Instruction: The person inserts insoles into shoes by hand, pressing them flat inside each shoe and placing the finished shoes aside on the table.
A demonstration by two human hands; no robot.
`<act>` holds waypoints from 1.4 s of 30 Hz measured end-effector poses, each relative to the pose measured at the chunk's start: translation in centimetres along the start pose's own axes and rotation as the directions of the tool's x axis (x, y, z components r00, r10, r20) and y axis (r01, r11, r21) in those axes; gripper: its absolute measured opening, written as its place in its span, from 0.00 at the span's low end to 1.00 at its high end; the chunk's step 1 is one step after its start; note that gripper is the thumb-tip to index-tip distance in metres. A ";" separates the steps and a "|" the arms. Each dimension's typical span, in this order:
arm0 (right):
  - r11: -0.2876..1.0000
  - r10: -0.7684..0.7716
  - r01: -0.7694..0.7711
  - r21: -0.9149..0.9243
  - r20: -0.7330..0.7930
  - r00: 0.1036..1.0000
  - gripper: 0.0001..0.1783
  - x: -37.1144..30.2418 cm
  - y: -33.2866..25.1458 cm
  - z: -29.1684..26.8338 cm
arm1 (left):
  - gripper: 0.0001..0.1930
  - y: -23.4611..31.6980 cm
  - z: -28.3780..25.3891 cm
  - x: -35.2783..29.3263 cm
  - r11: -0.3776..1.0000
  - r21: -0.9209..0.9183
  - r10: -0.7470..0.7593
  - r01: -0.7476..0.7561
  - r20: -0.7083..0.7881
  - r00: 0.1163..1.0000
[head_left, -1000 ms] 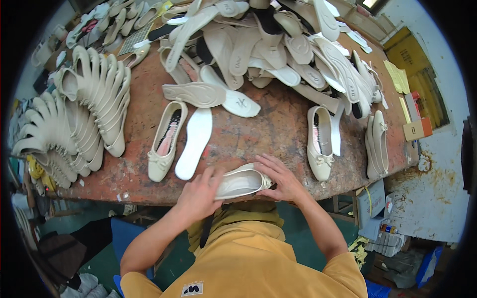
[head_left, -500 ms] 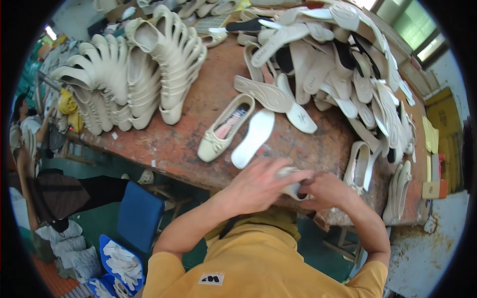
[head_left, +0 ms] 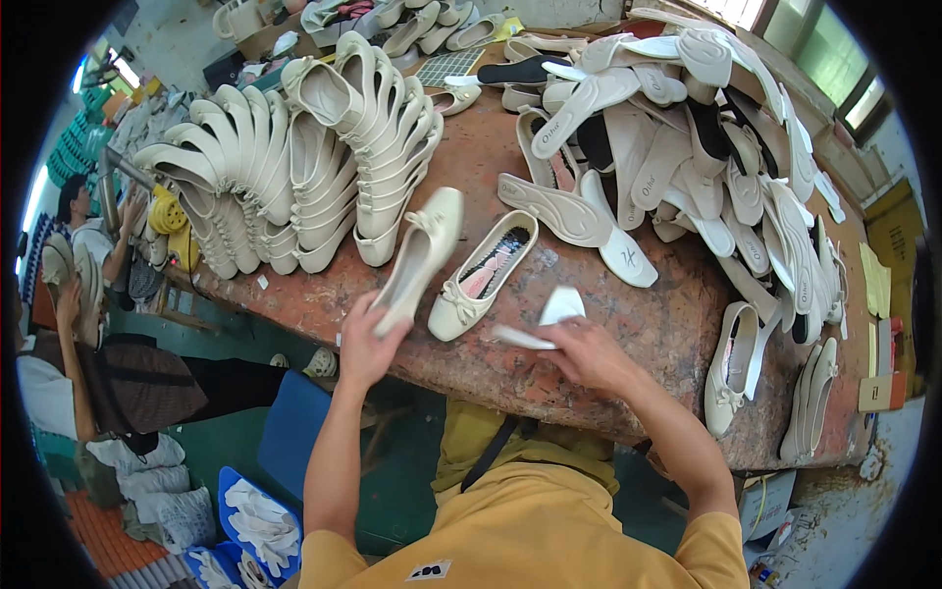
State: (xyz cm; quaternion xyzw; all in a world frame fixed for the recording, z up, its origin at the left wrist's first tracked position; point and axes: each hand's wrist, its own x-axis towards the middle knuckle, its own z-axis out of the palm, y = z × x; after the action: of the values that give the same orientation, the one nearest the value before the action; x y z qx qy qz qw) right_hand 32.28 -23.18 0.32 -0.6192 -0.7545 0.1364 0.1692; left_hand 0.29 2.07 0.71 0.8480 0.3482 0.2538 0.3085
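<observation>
A cream square-toed leather flat with a bow (head_left: 424, 253), held in both hands half a second ago, is now grasped at its heel by the left hand (head_left: 369, 344) alone. It is held toe-up, between the nested rows of cream bow-trimmed shoes (head_left: 378, 187) and a second cream flat with a pink-and-black interior (head_left: 483, 280) lying on the worn reddish-brown tabletop (head_left: 628, 378). The thin white insole (head_left: 562, 305), earlier laid flat beside that second flat, has been lifted and is pinched in the fingers of the right hand (head_left: 594, 353); its near end is blurred. Dark lettering is printed on the heel ends of beige moulded insoles (head_left: 625, 147) in the heap, a dark mark is borne by a white insole underside (head_left: 628, 257), and a small printed patch (head_left: 429, 570) is sewn on the yellow T-shirt (head_left: 530, 530).
</observation>
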 end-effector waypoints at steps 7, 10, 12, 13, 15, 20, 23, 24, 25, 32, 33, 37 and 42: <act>0.519 0.759 -0.522 0.677 -0.083 0.646 0.24 -11.1 1.5 -3.4 | 0.18 7.4 6.9 9.4 0.842 0.364 0.497 -0.398 -0.234 0.836; 0.541 0.820 -0.801 0.255 0.051 0.570 0.26 -12.7 0.2 -2.1 | 0.16 11.9 12.8 17.2 0.847 0.031 0.532 -0.531 -0.054 0.845; 0.556 0.830 -0.832 0.001 -0.058 0.555 0.30 -11.4 -2.4 -2.3 | 0.15 15.0 17.1 21.8 0.892 0.097 0.429 -0.442 0.131 0.894; 0.541 0.839 -0.841 -0.001 -0.067 0.540 0.30 -11.3 -2.8 -2.1 | 0.14 16.8 18.5 23.6 0.930 0.169 0.272 -0.325 0.277 0.922; 0.517 0.853 -0.855 0.053 -0.112 0.509 0.30 -11.1 -2.9 -1.2 | 0.17 15.7 19.8 26.7 0.917 0.247 0.210 -0.314 0.372 0.904; 0.572 0.815 -0.795 0.201 -0.248 0.523 0.30 -12.5 -3.1 0.2 | 0.20 14.1 21.3 27.3 0.903 0.116 0.199 -0.413 0.740 0.642; 0.594 0.797 -0.780 0.196 -0.272 0.539 0.30 -12.0 -3.0 -0.4 | 0.21 15.0 22.1 26.4 0.901 0.238 0.136 -0.363 0.640 0.756; 0.613 0.784 -0.755 0.232 -0.295 0.546 0.30 -12.7 -2.8 0.0 | 0.20 15.1 21.4 26.5 0.960 0.012 0.222 -0.281 0.579 0.785; 0.614 0.784 -0.741 0.271 -0.317 0.534 0.30 -13.6 -2.7 0.4 | 0.21 17.5 20.4 26.5 0.988 -0.049 0.151 -0.150 0.568 0.809; 0.452 0.890 -0.652 0.609 -0.351 0.290 0.26 -14.0 -2.8 0.7 | 0.26 22.9 10.8 15.3 0.709 -0.701 0.346 0.078 0.441 0.828; 0.431 0.901 -0.621 0.655 -0.353 0.253 0.27 -14.4 -2.3 0.7 | 0.24 23.2 11.1 11.9 0.665 -0.744 0.380 0.074 0.422 0.823; 0.555 0.832 -0.199 0.808 -0.533 0.155 0.20 -16.1 1.0 1.1 | 0.25 25.4 14.6 -1.4 0.963 -0.265 0.104 0.052 0.543 0.834; 0.401 0.894 -0.248 0.882 -0.318 0.315 0.14 -15.2 0.2 -4.1 | 0.25 21.5 21.6 -7.6 0.967 -0.235 0.207 -0.100 0.492 0.846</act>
State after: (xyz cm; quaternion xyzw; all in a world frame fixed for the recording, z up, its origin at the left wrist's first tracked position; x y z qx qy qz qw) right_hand 36.83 -38.08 2.63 -0.7396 -0.1718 0.1832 0.6244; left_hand 18.77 -23.28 -0.55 0.8745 0.1569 0.0770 0.4524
